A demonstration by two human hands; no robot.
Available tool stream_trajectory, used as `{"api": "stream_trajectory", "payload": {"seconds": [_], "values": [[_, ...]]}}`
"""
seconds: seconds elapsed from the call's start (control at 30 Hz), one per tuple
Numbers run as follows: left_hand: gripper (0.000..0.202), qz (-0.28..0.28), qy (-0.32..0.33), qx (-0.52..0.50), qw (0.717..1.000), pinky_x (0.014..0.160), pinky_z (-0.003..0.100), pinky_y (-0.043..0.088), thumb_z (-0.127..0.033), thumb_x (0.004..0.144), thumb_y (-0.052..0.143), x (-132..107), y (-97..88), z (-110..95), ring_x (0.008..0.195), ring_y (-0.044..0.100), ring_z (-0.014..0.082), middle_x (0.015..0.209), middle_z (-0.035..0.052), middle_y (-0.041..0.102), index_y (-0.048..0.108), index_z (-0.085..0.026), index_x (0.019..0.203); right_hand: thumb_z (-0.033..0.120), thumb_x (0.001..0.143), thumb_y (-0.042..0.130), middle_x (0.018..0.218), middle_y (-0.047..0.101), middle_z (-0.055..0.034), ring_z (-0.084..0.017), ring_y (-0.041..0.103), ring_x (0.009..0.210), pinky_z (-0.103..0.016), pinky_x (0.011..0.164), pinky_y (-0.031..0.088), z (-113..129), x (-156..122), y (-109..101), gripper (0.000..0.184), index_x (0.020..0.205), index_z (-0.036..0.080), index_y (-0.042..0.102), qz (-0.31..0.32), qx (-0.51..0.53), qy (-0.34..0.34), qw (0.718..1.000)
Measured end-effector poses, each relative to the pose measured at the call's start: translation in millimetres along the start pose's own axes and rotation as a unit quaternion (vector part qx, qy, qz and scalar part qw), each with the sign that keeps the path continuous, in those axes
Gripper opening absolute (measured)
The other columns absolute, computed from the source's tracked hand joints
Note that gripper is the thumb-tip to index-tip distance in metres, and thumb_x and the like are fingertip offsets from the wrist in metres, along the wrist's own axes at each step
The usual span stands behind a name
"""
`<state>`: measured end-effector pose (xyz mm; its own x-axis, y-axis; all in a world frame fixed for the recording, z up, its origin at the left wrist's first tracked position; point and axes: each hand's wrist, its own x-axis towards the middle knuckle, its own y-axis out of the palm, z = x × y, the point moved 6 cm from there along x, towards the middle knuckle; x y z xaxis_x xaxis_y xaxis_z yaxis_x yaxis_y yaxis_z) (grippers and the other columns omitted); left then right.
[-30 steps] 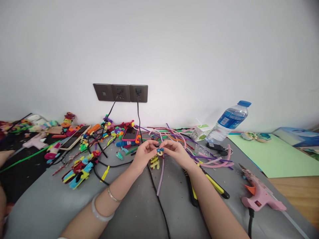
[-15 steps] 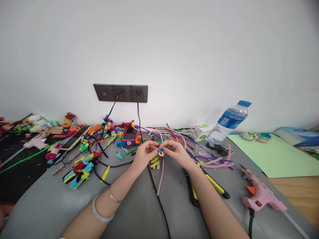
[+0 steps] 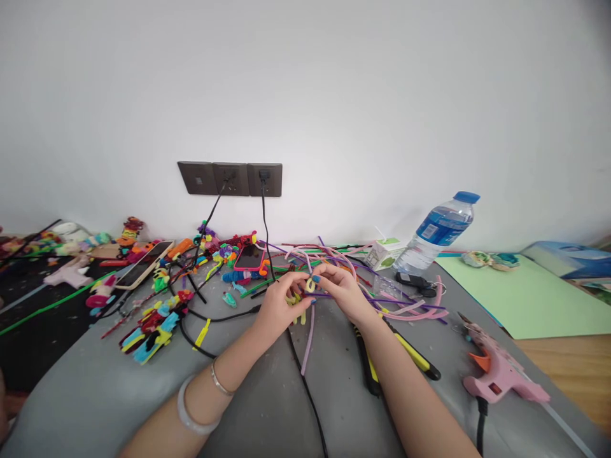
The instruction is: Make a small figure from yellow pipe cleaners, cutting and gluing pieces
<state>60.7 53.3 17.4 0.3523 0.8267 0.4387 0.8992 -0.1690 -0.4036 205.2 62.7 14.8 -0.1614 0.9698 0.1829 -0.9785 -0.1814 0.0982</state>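
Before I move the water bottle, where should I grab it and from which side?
Probably around the blue label on the round body of the water bottle, coming from the picture's right, over the flat green sheet. A drink carton crowds its left, a black key fob lies in front, and the wall stands behind. The bottle looks tilted rightward, though the lens may exaggerate that.

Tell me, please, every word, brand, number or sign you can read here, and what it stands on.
No text is legible.
Bottle: label print too blurred.
Drink carton: print too small.
Yellow cable tag: any marking too small.
Pink glue gun, right side: any switch marking too small.
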Motion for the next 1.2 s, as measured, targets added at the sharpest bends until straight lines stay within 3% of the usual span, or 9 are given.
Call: {"api": "stream_trajectory", "payload": {"seconds": [0.27, 0.53, 1.2], "values": [[0.015, -0.037, 0.007, 0.004, 0.999, 0.063, 0.021, 0.045, -0.012, 0.078, 0.065, 0.5, -7.0, -2.7, 0.072, 0.06, 0.0117, 0.086, 0.0012, 0.068, 0.064, -0.018, 0.092, 0.047, 0.076, 0.074, 0.072, 0.064, -0.0009, -0.014, 0.056, 0.065, -0.029, 0.067, 0.048, -0.3, -0.3, 4.4, 0.03, 0.078, 0.019, 0.064, 0.017, -0.003, 0.016, 1.0], [0.013, -0.06, 0.048, -0.015, 0.997, 0.064, 0.021, 0.047, -0.014, 0.08, 0.067, 0.7, -12.8, -4.6, 0.072, 0.062, 0.0119, 0.085, 0.0025, 0.069, 0.07, -0.018, 0.092, 0.044, 0.077, 0.074, 0.072, 0.063, 0.0, -0.013, 0.056, 0.065, -0.027, 0.068, 0.048, -2.4, -0.8, 4.2, 0.027, 0.079, 0.019, 0.064, 0.024, 0.012, 0.03, 0.999], [0.01, -0.108, 0.052, -0.039, 0.992, 0.065, 0.022, 0.057, -0.022, 0.082, 0.069, -2.6, -20.1, -8.8, 0.073, 0.073, 0.016, 0.083, 0.0042, 0.078, 0.078, -0.02, 0.086, 0.039, 0.079, 0.074, 0.076, 0.066, -0.0005, -0.014, 0.059, 0.069, -0.027, 0.071, 0.048, -3.1, -2.3, 3.4, 0.021, 0.081, 0.02, 0.065, 0.04, 0.029, 0.011, 0.999]]}}
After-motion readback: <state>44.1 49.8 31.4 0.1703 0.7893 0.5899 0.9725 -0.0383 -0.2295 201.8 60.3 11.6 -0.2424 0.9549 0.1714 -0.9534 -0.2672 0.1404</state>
